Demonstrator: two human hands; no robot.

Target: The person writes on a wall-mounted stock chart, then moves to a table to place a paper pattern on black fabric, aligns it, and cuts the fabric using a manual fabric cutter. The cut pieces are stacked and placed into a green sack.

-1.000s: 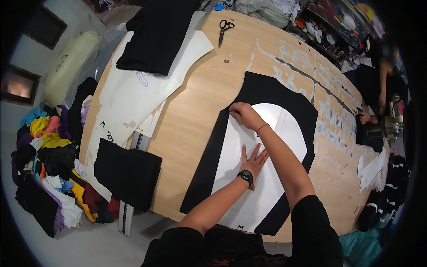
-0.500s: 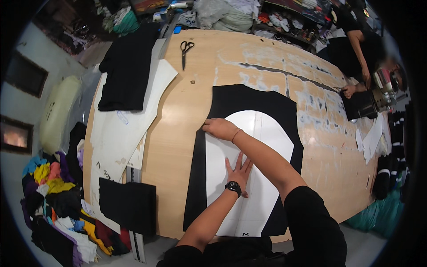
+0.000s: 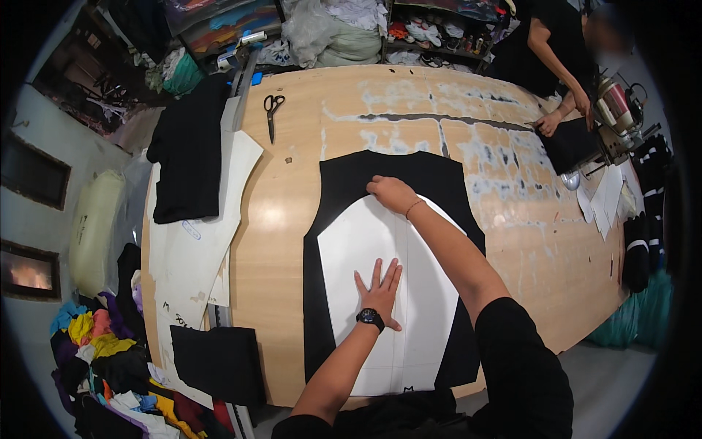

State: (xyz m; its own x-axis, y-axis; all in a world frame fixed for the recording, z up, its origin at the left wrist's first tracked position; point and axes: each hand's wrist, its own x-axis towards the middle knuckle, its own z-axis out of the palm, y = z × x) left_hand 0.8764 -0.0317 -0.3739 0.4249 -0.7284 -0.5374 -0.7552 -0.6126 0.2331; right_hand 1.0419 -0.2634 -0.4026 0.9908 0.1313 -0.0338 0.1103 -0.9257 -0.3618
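Right hand (image 3: 393,196) now sits at the white template (image 3: 428,314)'s curved far end, previously its left edge; fingers bunched, grip unclear. Left hand (image 3: 379,298): fingers spread. Template lies lengthwise, near-to-far, on black fabric (image 3: 435,177).

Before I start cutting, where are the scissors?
In the head view's upper left, the scissors lie on the table, right of the farther folded black cloth.

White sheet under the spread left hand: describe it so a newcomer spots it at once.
On the wooden table, find the black cloth panel before the wearer. The white sheet lies on it, under the left hand, its curved top edge by the right hand. That rounded top and black backing set it apart from the off-white sheets at left.
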